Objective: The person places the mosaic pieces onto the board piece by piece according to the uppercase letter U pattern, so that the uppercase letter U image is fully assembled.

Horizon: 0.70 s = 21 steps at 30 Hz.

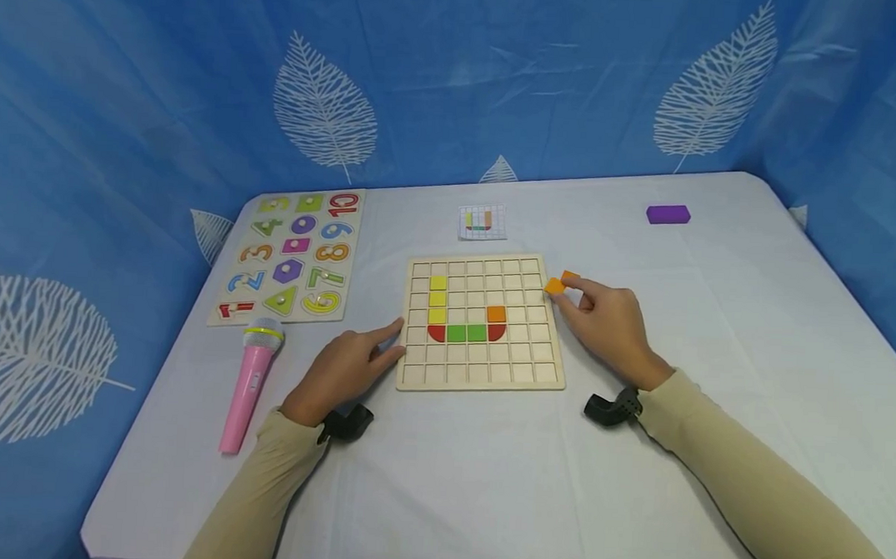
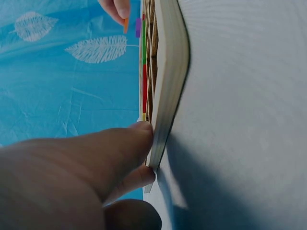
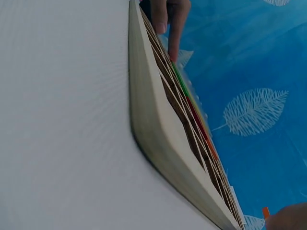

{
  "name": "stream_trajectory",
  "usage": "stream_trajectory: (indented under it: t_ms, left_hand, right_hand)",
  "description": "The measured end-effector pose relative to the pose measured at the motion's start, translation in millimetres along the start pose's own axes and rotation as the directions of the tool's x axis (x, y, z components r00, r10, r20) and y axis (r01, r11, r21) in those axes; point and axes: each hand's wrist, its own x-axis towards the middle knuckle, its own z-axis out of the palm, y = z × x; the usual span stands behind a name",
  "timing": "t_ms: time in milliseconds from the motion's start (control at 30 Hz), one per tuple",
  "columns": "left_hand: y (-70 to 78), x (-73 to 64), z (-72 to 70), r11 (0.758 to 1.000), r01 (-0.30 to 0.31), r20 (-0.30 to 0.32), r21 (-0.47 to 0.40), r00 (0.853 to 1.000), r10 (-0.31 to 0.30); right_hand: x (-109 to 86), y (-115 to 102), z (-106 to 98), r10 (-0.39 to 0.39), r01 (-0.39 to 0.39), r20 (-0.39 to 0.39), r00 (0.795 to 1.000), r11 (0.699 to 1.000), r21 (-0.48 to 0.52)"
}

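A wooden grid board (image 1: 481,381) lies mid-table. Set in its cells are three yellow tiles (image 1: 437,298), two green tiles (image 1: 466,334), a red rounded tile (image 1: 436,334) at either end of the green ones, and an orange tile (image 1: 496,314) above the right red one. My right hand (image 1: 604,324), just beyond the board's right edge, pinches an orange square tile (image 1: 554,286) at the fingertips; a second bit of orange (image 1: 571,276) shows by the index finger. With extended fingers, my left hand (image 1: 346,371) touches the board's left edge; its thumb (image 2: 139,136) meets the rim.
Behind the board lies a small pattern card (image 1: 483,223). A number-and-shape puzzle board (image 1: 299,260) sits at the back left, with a pink toy microphone (image 1: 246,396) in front of it. Toward the back right is a purple block (image 1: 668,215).
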Motion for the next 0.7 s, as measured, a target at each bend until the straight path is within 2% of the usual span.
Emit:
stream_trajectory:
  t_ms: [133,367,700]
  left_hand:
    - [-1.1,0.5,0.5,1.0,-0.007,-0.006,-0.007,1.0,0.007]
    - [-2.4,1.0,0.9,1.0,-0.012,-0.013,-0.01,1.0,0.012]
    - [-1.5,1.5,1.0,1.0,-0.001,-0.003,-0.013,1.0,0.001]
  right_hand:
    - [1.0,-5,3,-0.017,0.015,0.04,0.999,0.999,0.041]
    - [3.0,-12,11,-0.044,0.018,0.166,0.985,0.988,0.153]
    - [9.3,-23,22,-0.099,0.058,0.208,0.973,0.979,0.195]
